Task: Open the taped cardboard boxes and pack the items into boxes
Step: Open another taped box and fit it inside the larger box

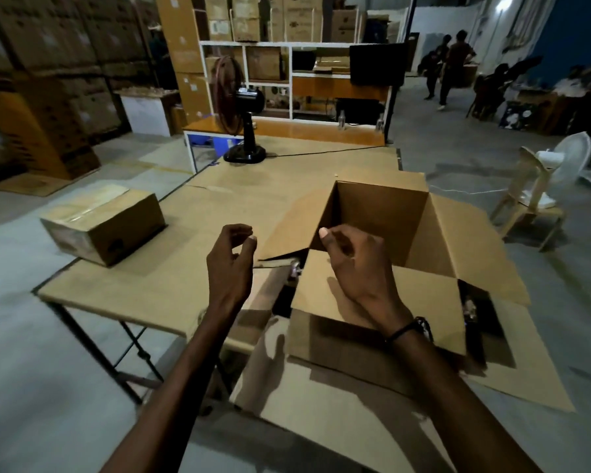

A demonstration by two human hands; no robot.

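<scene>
A large open cardboard box (382, 216) stands on the table's right part, its flaps spread outward and its near flap (372, 302) folded flat toward me. My right hand (352, 261) hovers over that near flap with its fingers curled and nothing visible in them. My left hand (231, 261) hangs just left of the box, fingers loosely curled, thumb near the fingertips, holding nothing I can see. A smaller taped box (103, 223) lies shut at the table's left edge. Small shiny items (296, 268) show in the dark gaps beside the near flap.
The table (171, 278) is covered in cardboard sheets. A black desk fan (243, 124) stands at its far end, with a cable running right. White shelving with cartons rises behind. Stacked cartons fill the left. A pale chair (533, 196) and people stand at the right.
</scene>
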